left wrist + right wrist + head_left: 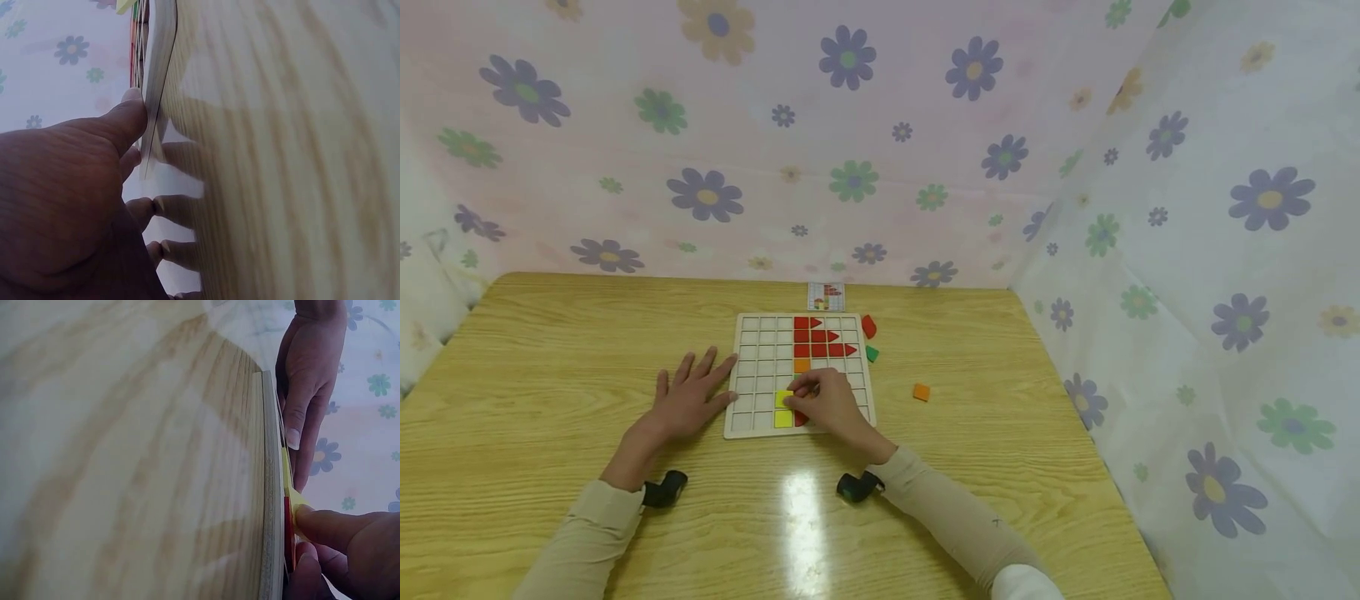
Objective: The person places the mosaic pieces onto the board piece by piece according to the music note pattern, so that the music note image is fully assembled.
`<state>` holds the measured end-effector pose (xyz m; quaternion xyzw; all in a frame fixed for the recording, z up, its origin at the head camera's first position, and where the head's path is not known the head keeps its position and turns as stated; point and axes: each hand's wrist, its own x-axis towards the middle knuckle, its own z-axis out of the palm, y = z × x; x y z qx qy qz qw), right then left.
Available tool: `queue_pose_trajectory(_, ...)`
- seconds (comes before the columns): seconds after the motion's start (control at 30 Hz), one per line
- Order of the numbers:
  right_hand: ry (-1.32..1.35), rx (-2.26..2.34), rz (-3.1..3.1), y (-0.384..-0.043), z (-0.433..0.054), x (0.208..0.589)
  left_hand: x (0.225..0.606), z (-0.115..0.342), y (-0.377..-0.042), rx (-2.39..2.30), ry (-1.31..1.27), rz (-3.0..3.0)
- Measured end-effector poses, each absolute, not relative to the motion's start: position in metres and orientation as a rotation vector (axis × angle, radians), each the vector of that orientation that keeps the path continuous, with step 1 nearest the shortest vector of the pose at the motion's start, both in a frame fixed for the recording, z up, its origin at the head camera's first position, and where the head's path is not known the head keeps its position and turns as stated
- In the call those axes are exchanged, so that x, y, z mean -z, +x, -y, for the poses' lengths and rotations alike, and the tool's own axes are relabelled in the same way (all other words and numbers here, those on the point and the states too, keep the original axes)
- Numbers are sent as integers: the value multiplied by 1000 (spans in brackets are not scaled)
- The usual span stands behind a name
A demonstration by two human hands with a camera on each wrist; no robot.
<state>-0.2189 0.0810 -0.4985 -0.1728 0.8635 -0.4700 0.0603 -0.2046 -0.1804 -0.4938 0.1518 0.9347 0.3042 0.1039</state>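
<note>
A wooden grid board [748, 340] lies on the table. My left hand [683, 407] rests at its left side with fingers spread, thumb and index fingertip at the edge. Over the lower middle cells, my right hand [832, 406] pinches a yellow square tile [782, 398]. In the right wrist view this yellow tile [295, 497] stands tilted under the thumb. Just below it, another yellow square [783, 418] fills a cell, beside a red piece [800, 418] partly covered by my fingers. Higher up sit an orange square [802, 365] and three rows of red pieces [819, 336] with pointed right ends.
Behind the board lies a small pattern card [826, 297]. Right of the board are a loose red piece [868, 326], a green piece [872, 354] and an orange square tile [921, 392]. Flowered cloth [850, 133] walls the wooden table [587, 333] at the back and right.
</note>
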Motion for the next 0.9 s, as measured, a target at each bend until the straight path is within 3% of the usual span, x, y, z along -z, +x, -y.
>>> queue_pose_trajectory(0.9, -515, 1357, -2604, -219, -80, 495, 494, 179, -206, -903, 438, -2752)
